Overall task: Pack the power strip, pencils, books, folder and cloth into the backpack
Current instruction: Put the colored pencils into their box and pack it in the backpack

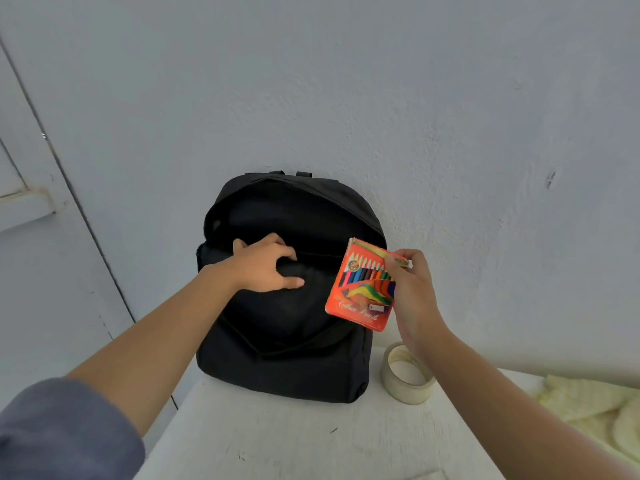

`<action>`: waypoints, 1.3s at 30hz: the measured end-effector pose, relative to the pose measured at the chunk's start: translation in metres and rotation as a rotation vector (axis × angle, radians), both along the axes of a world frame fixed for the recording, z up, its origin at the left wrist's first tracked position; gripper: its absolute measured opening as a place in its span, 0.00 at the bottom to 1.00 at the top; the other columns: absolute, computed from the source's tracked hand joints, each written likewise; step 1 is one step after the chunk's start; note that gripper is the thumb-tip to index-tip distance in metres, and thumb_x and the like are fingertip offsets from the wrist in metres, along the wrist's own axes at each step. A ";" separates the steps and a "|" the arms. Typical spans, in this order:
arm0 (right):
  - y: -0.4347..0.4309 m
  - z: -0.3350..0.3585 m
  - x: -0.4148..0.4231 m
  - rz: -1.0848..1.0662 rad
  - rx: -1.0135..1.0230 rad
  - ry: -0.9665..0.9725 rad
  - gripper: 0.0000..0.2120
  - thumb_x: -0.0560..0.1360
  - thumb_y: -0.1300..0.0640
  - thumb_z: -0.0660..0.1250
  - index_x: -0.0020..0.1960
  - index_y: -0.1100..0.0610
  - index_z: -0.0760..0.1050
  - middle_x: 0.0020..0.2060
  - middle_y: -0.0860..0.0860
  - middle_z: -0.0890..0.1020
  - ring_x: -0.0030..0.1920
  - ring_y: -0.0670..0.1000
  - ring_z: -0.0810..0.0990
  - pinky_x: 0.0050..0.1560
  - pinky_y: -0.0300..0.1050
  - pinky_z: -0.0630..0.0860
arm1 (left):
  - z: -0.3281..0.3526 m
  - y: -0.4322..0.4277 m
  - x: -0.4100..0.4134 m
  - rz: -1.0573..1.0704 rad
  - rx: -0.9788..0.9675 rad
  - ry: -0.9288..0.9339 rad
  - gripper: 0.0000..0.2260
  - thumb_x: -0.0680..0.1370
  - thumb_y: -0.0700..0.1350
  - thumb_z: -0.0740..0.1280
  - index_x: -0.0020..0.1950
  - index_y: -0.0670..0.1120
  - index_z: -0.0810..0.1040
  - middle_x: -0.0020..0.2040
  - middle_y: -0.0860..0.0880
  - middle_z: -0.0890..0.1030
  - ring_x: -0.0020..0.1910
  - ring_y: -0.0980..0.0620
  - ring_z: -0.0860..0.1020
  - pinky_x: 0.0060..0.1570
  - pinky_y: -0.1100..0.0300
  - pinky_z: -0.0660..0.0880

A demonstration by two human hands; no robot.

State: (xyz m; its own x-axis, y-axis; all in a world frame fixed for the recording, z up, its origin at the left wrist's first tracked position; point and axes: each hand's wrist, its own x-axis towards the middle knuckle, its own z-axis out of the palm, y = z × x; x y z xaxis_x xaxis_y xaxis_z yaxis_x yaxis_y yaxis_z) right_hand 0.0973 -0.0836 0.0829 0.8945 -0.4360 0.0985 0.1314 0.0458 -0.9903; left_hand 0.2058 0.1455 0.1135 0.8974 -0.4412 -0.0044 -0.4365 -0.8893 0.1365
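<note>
Box of colour pencils [363, 285]: light, stiff card, likely crushable, pinched at its upper right edge by right hand [414, 292] beside open black backpack [287, 362], whose front flap left hand [265, 266] grips.

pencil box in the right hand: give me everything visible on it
The pencil box is a flat orange-red carton, cardboard by the look. Its face shows a row of coloured pencils, a multicoloured swirl below them and cursive lettering near the bottom edge. It is held off the table, tilted, face toward the camera, in front of the right side of the open black backpack. The right hand grips its upper right edge. Contact with the backpack cannot be told.
</note>
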 end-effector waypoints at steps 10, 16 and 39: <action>0.004 0.013 0.014 -0.034 0.064 -0.080 0.07 0.82 0.53 0.62 0.57 0.53 0.66 0.54 0.52 0.80 0.51 0.50 0.84 0.47 0.41 0.81 | -0.016 0.013 -0.016 -0.030 -0.257 0.056 0.17 0.74 0.67 0.69 0.38 0.56 0.86 0.78 0.59 0.63 0.78 0.51 0.58 0.74 0.41 0.49; 0.020 0.021 0.008 -0.009 0.097 -0.189 0.07 0.81 0.52 0.63 0.55 0.48 0.65 0.57 0.52 0.81 0.51 0.49 0.85 0.41 0.38 0.80 | -0.015 0.014 0.001 0.053 -0.049 0.020 0.37 0.67 0.68 0.76 0.71 0.65 0.63 0.71 0.50 0.63 0.73 0.46 0.61 0.71 0.40 0.57; 0.045 0.038 0.035 0.048 -0.142 -0.410 0.07 0.81 0.57 0.67 0.50 0.49 0.68 0.52 0.51 0.83 0.52 0.47 0.85 0.47 0.46 0.84 | -0.042 0.022 -0.025 -0.149 0.051 -0.088 0.30 0.74 0.76 0.49 0.73 0.69 0.67 0.61 0.57 0.73 0.64 0.54 0.69 0.66 0.50 0.59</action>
State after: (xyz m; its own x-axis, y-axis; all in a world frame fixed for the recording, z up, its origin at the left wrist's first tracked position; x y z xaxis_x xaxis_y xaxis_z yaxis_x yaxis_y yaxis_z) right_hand 0.1320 -0.0381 0.1212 0.7878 -0.3512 0.5060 0.5165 -0.0709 -0.8534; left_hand 0.1804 0.1673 0.0718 0.8197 -0.5709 0.0459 -0.5726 -0.8184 0.0484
